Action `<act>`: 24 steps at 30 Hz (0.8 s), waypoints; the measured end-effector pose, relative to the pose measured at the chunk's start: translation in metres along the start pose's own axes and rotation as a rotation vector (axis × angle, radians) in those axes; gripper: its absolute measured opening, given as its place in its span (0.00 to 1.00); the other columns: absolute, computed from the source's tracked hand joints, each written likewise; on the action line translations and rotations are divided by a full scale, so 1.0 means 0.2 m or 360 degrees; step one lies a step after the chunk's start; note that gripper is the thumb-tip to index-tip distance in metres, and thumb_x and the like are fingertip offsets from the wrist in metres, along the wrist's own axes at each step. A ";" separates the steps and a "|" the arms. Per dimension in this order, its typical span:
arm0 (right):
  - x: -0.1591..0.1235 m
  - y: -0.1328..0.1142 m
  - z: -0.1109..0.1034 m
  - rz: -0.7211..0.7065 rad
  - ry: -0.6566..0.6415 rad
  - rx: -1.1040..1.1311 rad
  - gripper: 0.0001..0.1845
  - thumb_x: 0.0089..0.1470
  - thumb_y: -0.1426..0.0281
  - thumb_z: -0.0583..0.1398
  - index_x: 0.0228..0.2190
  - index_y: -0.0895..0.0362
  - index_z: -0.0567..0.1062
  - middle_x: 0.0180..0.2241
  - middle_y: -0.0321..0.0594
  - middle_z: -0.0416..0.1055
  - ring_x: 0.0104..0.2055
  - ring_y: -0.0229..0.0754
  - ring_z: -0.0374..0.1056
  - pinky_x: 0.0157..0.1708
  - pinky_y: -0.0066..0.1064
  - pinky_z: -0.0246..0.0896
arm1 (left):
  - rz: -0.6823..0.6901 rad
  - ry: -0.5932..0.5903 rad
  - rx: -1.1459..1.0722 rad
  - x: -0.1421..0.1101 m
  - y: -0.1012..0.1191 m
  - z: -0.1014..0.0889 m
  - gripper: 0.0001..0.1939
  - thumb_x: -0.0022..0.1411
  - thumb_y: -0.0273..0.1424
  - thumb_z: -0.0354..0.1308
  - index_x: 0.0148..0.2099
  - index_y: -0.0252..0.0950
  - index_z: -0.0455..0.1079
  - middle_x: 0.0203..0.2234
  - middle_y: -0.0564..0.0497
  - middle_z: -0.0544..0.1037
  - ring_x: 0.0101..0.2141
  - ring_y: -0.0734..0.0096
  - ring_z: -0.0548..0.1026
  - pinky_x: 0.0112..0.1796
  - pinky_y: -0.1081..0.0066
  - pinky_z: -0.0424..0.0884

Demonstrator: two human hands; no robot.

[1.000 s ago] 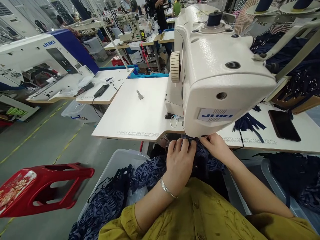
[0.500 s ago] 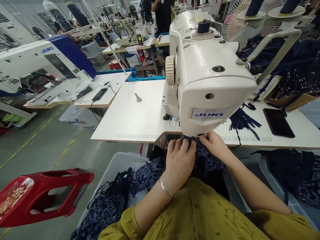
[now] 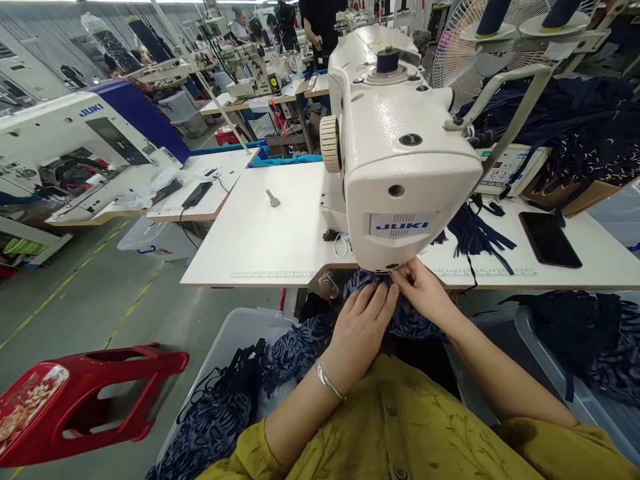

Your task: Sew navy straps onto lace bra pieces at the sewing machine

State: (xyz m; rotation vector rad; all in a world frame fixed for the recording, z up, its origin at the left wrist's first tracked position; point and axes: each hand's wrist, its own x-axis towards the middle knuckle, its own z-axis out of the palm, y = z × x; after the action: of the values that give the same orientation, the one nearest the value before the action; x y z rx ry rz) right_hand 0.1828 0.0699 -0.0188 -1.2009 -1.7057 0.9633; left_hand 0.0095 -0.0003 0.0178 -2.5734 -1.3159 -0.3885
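Observation:
A navy lace bra (image 3: 361,280) lies under the head of the white sewing machine (image 3: 415,180), its patterned cloth trailing down to the left. My left hand (image 3: 363,323) presses over this cloth with bent fingers held together, just in front of the machine. Close beside it, my right hand (image 3: 423,290) pinches the cloth's edge near the needle area. The machine head hides the needle and the presser foot. More navy lace pieces (image 3: 215,413) with thin straps fill the clear plastic bin (image 3: 250,320) at my left.
On the white tabletop (image 3: 260,227) lies a small grey metal piece (image 3: 273,198). To the right are cut navy straps (image 3: 480,233), a phone (image 3: 550,239) and a cardboard box (image 3: 580,200) of straps. A red stool (image 3: 100,400) stands at the left. Another bin (image 3: 530,333) holds navy cloth.
My left hand's fingers have straightened a little and moved closer to my right hand. More patterned cloth shows in front of the machine. The view has shifted slightly.

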 end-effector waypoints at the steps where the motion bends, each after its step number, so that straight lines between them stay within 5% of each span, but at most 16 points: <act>1: 0.00 0.00 0.00 0.0007 0.0006 -0.0010 0.07 0.59 0.63 0.54 0.37 0.53 0.62 0.28 0.33 0.62 0.31 0.41 0.62 0.35 0.33 0.59 | 0.0001 -0.0011 0.0013 0.00 0.00 0.01 0.24 0.66 0.21 0.42 0.63 0.34 0.59 0.57 0.45 0.69 0.55 0.63 0.66 0.56 0.64 0.61; 24: 0.05 -0.03 -0.01 0.0056 0.0075 -0.0351 0.10 0.58 0.64 0.52 0.42 0.54 0.64 0.31 0.38 0.71 0.32 0.45 0.68 0.31 0.32 0.58 | -0.0175 -0.0062 0.0108 0.03 0.03 0.00 0.24 0.66 0.26 0.45 0.64 0.32 0.58 0.57 0.45 0.69 0.56 0.63 0.65 0.56 0.61 0.60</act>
State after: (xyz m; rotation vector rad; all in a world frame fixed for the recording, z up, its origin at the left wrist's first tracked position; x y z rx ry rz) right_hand 0.1803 0.0780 -0.0116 -1.3889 -1.7935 0.7761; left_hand 0.0168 0.0004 0.0191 -2.4724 -1.4623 -0.3088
